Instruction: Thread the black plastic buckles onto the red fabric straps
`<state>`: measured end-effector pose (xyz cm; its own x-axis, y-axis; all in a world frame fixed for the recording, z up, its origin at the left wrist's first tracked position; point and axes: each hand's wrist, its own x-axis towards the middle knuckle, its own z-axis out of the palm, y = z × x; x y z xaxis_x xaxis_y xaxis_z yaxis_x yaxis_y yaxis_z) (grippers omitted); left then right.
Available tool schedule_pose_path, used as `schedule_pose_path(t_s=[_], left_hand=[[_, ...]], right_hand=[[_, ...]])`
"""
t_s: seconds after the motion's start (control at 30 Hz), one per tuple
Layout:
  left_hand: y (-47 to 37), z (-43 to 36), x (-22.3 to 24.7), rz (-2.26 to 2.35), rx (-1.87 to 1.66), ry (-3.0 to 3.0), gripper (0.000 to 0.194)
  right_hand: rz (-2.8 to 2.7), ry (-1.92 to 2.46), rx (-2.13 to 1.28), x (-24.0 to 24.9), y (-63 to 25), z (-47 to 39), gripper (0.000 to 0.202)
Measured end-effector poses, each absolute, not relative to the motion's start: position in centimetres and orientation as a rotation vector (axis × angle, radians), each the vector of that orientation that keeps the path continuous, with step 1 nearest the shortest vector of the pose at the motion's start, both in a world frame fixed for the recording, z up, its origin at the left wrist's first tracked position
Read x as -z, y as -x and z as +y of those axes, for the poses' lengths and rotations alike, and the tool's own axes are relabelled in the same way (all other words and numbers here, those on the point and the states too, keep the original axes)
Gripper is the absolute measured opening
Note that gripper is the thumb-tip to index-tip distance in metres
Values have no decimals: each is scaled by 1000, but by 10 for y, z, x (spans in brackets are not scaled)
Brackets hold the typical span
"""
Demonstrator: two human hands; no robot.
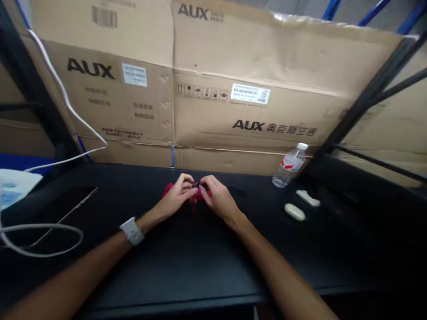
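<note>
My left hand (180,191) and my right hand (215,193) meet over the black table, their fingertips almost touching. Between them is a red, cloth-like item (167,190), mostly covered by my fingers, with a thin red cord (194,208) hanging toward me. A small dark piece (196,184) shows at the pinched fingertips; its kind is too small to make out. Both hands are closed, with fingers curled round the red item. On the left wrist sits a white band (132,231).
Large cardboard boxes (207,129) wall off the table's back. Right of my hands are a water bottle (291,166), a pale oval case (295,212) and a small white object (308,198). A phone (66,204) and a white cable (78,235) lie left on the black table (187,275).
</note>
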<state>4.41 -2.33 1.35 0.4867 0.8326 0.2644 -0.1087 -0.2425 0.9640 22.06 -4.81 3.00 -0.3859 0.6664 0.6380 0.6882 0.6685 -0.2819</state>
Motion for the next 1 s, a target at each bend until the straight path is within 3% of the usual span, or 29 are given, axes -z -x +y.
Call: schedule_pose_path(t_s=[0.1,0.23,0.63,1.0], left_hand=[[-44,-23,-13,658,-951,-1597,31],[-45,-21,-11,750,-971,-1683,24],[-32,-2,-11,784,-894,-1732,38],[-28,7,-9,800,-979,-1472,29]], right_hand=[[-2163,1046,34,-28,-223,-46,16],[-2187,1058,57,-27,-218,-49,16],[-2253,1044,21,-30,-219,-51,10],[-2301,958,-17,-29,-221,-47,19]])
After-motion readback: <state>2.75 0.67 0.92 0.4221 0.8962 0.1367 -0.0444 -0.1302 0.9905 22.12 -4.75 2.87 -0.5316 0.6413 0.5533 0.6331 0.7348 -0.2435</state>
